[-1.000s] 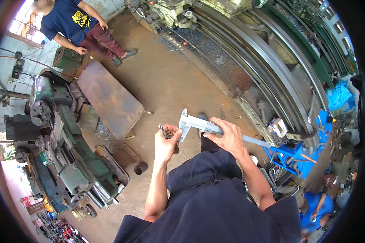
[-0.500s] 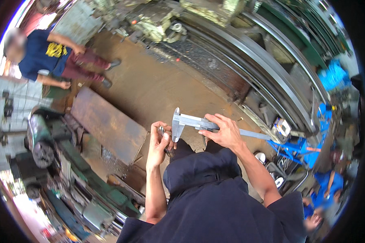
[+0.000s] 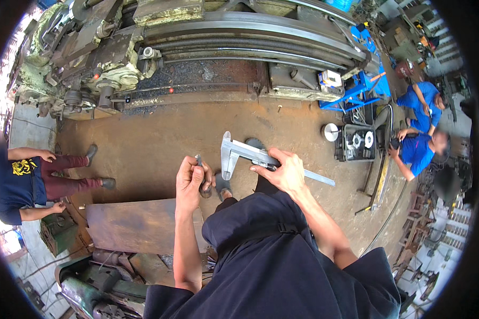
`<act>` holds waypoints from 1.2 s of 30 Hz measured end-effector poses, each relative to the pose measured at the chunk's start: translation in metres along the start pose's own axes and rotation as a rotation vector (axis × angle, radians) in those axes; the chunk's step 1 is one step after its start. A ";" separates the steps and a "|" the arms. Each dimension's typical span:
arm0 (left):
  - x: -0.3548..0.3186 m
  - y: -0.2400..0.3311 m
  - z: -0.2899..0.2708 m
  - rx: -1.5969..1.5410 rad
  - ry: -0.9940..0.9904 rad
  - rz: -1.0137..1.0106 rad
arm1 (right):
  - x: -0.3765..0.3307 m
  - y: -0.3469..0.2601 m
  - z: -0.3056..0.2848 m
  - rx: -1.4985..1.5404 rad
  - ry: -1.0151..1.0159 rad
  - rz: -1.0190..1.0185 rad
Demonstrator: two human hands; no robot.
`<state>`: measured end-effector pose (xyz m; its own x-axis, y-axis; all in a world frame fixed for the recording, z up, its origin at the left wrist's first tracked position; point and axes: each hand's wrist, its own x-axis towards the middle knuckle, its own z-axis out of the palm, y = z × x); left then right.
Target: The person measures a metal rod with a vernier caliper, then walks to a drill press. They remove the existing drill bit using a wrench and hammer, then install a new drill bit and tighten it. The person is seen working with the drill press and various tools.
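Between the fingers and thumb of my left hand [image 3: 189,183] is a small metal part [image 3: 205,191], its shiny tip poking out at the top and a darker rounded end below. Its exact kind is hard to make out. My right hand [image 3: 286,173] is closed around the slide of a silver vernier caliper [image 3: 245,151]. The caliper's jaws point toward my left hand but stand apart from the part, and its beam runs out to the right past my fingers. Both hands are in front of my waist, above the brown floor.
A long lathe [image 3: 282,32] spans the far side. A rusty metal plate [image 3: 133,226] lies at left, near a green machine [image 3: 85,287]. At right are a black crate [image 3: 356,143] and a blue stand [image 3: 351,95]. One person stands left; two in blue are at right.
My view has turned, bringing the lathe across the top and the people at right into fuller view. The gap between the caliper's jaws and my left hand has widened. Both grips stay the same.
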<state>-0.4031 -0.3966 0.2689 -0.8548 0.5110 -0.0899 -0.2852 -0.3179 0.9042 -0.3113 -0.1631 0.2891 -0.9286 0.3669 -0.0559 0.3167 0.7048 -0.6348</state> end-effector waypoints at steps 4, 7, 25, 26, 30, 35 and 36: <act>-0.031 0.004 -0.019 0.054 -0.037 0.023 | -0.036 -0.016 0.014 0.047 0.079 -0.006; -0.055 0.008 -0.034 0.076 -0.055 -0.005 | -0.056 -0.027 0.019 -0.007 -0.034 0.096; -0.087 0.036 -0.050 0.329 -0.203 0.059 | -0.086 -0.102 -0.017 0.166 -0.036 -0.007; -0.087 0.037 -0.050 0.246 -0.218 0.096 | -0.085 -0.103 -0.017 0.172 -0.043 -0.025; -0.090 0.041 -0.053 0.287 -0.143 0.150 | -0.079 -0.105 -0.016 0.224 -0.009 -0.229; -0.093 0.047 -0.057 0.293 -0.154 0.142 | -0.075 -0.102 -0.018 0.288 -0.071 -0.221; -0.093 0.047 -0.057 0.341 -0.144 0.162 | -0.075 -0.102 -0.019 0.280 -0.078 -0.231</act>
<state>-0.3616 -0.5049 0.2958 -0.8007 0.5903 0.1022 0.0290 -0.1322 0.9908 -0.2705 -0.2510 0.3724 -0.9847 0.1630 0.0617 0.0423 0.5665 -0.8230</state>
